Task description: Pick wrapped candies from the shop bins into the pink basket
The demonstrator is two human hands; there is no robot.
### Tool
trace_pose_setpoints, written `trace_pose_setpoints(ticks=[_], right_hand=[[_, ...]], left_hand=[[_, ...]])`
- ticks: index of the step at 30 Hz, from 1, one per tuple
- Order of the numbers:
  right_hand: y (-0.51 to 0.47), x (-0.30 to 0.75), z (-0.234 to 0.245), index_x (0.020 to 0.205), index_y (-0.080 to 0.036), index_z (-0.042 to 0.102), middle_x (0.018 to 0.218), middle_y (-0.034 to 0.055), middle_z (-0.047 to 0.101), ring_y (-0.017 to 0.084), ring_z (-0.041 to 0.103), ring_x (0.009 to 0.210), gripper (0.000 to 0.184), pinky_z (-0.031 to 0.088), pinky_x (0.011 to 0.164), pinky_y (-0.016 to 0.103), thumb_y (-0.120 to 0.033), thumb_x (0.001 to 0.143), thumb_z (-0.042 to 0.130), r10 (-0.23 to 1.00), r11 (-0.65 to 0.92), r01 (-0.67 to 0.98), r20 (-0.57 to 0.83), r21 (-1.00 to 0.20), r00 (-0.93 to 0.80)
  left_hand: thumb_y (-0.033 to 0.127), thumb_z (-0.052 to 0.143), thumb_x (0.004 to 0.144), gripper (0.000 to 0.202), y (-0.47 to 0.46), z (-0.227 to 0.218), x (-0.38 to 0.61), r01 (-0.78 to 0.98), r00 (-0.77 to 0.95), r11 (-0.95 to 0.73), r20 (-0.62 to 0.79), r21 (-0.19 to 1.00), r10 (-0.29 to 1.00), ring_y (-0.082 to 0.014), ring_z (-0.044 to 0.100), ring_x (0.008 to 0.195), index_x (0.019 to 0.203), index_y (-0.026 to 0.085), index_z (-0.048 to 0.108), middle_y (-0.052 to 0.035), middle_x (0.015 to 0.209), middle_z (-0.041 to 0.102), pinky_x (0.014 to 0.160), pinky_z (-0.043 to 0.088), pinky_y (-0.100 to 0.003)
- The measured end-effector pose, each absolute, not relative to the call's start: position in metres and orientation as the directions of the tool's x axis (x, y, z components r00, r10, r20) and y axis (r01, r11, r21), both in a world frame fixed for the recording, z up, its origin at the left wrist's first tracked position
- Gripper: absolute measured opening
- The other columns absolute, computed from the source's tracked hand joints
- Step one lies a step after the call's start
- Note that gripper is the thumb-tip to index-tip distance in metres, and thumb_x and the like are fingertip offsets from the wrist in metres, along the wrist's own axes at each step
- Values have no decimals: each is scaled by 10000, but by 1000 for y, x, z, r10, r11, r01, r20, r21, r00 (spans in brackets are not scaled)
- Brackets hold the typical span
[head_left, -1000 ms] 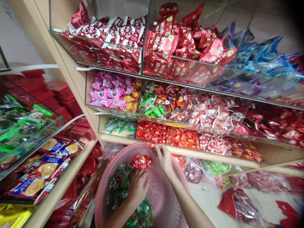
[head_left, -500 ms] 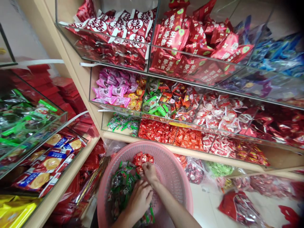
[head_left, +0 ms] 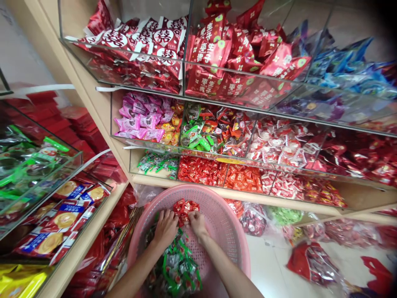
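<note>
A pink perforated plastic basket point(head_left: 231, 207) stands below the shelves, with both my hands inside it. My left hand point(head_left: 167, 228) reaches over the green-wrapped candies point(head_left: 180, 265), its fingers apart and bent down at the left side of a small heap of red-wrapped candies point(head_left: 183, 209). At the right side of that heap, my right hand point(head_left: 197, 223) is closed, its curled fingers against the red wrappers. How much it grips is hidden by the fingers. The green-wrapped candies fill the basket's left and near part.
Clear shelf bins hold red-wrapped candies point(head_left: 198, 170), pink packets point(head_left: 149, 121) and large red packets point(head_left: 211, 51). On the left, a lower shelf carries biscuit packs point(head_left: 65, 217). Bagged sweets point(head_left: 313, 265) lie on the floor at right.
My left hand has moved forward and left, from beside my right wrist to the red heap's left side, uncovering green candies. My right hand has shifted slightly to the heap's right side.
</note>
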State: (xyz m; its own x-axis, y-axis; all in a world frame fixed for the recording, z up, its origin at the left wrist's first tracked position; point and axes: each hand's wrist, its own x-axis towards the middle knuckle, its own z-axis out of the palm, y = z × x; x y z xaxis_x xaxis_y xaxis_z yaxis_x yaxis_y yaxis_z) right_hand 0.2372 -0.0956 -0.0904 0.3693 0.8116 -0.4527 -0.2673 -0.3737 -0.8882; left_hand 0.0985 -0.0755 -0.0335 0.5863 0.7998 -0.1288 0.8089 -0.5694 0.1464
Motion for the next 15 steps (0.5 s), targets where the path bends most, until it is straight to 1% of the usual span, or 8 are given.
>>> trace_pose_setpoints(ticks=[3,5,10,15], right_hand=[[-95,235,-90,696,-217,468,580,-39,555,127,588,465,154,465,464,224,-356,701,535,810,-376,-264,-454,-888,371],[-93,233,-88,690,-222,460,574,-37,555,136,596,469,172,477,469,238,-372,703,543,810,-378,-264,-456,-887,370],[-88,221,-87,690,-229,426,540,-37,554,142,589,438,173,472,435,242,-356,714,541,803,-405,-290,-489,-867,341],[-88,209,-94,696,-224,434,541,-36,546,130,565,386,171,449,378,229,-353,715,546,786,-442,-244,-504,-863,359]], left_hand=[[269,507,800,228,-81,-35,95,795,606,-588,-147,149,782,-284,443,1200,900,180,692,-104,1084,631,1065,211,-487],[291,492,819,240,-84,-35,94,785,618,-599,-135,159,774,-280,438,1220,839,189,709,-102,1068,649,1073,193,-499],[367,475,841,307,-93,-37,92,788,608,-589,-77,178,790,-286,422,1247,848,182,720,-107,1047,671,1088,161,-510],[266,481,837,246,-96,-33,89,785,597,-578,-23,224,802,-260,525,1115,848,196,717,-96,1069,659,1084,172,-508]])
